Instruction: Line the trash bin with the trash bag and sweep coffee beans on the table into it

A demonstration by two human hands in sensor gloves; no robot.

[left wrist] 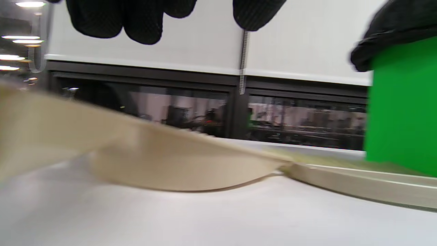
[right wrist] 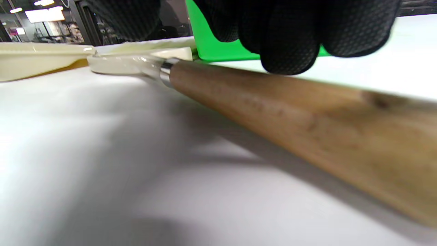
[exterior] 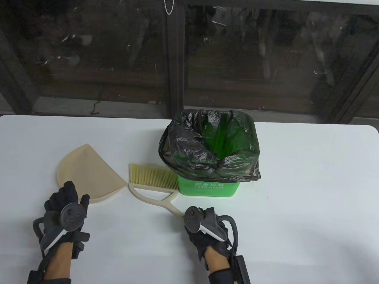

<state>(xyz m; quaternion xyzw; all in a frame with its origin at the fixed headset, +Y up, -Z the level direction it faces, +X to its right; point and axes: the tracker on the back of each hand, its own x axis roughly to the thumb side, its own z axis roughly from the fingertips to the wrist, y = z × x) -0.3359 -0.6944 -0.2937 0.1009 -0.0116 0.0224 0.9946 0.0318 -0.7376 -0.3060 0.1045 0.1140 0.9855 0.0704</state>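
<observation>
Showing one bin point(exterior: 207, 189), one brush point(exterior: 154, 185), one dustpan point(exterior: 86, 174)

Left hand point(exterior: 66, 211) relaxed; right hand point(exterior: 204, 229) curled, gripping.

- Trash bin point(exterior: 208, 189): green, upright on the white table, white lettering on its near face
- Trash bag point(exterior: 189, 148): thin black plastic, crinkled, lining the bin; mouth open, edge folded over the rim and hanging down the outer walls
- Brush point(exterior: 154, 185): cream frame, pale yellow bristles, wooden handle point(right wrist: 290, 102); lies flat, bristle end just beside the bin's left near corner
- Dustpan point(exterior: 86, 173): beige, fan-shaped, flat, left of the brush, its tip beside the brush head
</observation>
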